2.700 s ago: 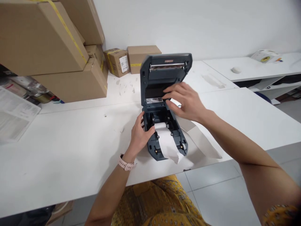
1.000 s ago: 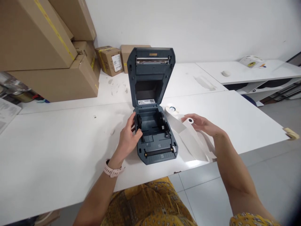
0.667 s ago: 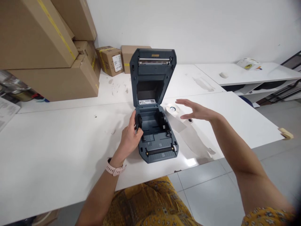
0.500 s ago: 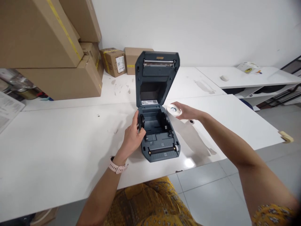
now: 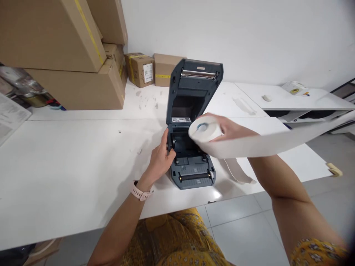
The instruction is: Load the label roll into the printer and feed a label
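A dark grey label printer (image 5: 194,162) stands on the white table with its lid (image 5: 195,87) tilted up and its inner bay exposed. My left hand (image 5: 162,157) grips the printer's left edge, the thumb over the rim and a finger along the side. A white paper roll (image 5: 205,129) is in my right hand (image 5: 227,127), above the right part of the bay. From the roll a long loose strip of paper (image 5: 263,146) stretches off to the right, passing in front of my forearm. The roll's core looks blue inside.
Large cardboard boxes (image 5: 80,87) are stacked at the back left, with smaller taped boxes (image 5: 141,70) by the wall. Another paper strip (image 5: 237,171) lies right of the printer. A side shelf (image 5: 305,101) holds a white box (image 5: 295,88). The table's front edge is near my body.
The roll in my right hand has risen from beside the printer to over its bay, and its paper strip now swings out to the right. My left hand stays on the printer's edge.
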